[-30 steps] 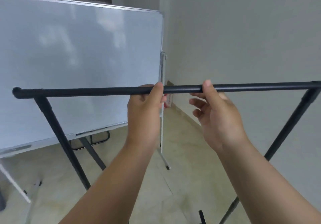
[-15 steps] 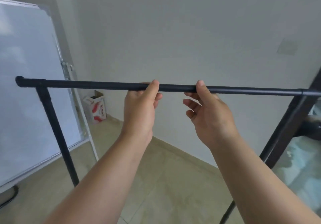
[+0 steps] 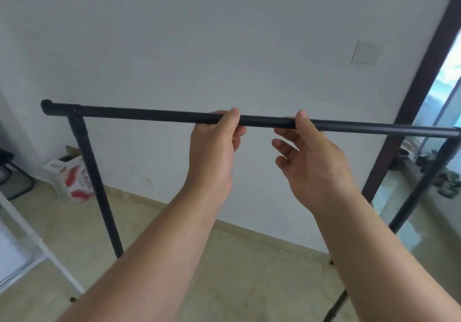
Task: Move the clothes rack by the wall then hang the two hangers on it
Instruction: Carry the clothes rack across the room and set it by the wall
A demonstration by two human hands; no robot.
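fingers (image 3: 228, 119): both hands pinch bar | clothes rack (image 3: 149, 114): facing wall (image 3: 224, 34)

Ahead of you stands a plain white wall (image 3: 199, 34), with a pale switch plate (image 3: 366, 52) high on its right side. Down at the far left, an open cardboard box (image 3: 72, 177) — white with red markings — sits on the beige tiled floor (image 3: 224, 271) against the wall's foot. At your near left edge you can see the white frame of a whiteboard stand (image 3: 37, 244). To the right, a dark door frame (image 3: 409, 112) runs up at a slant — past it lies a bright area with some small dark objects too blurred to identify.
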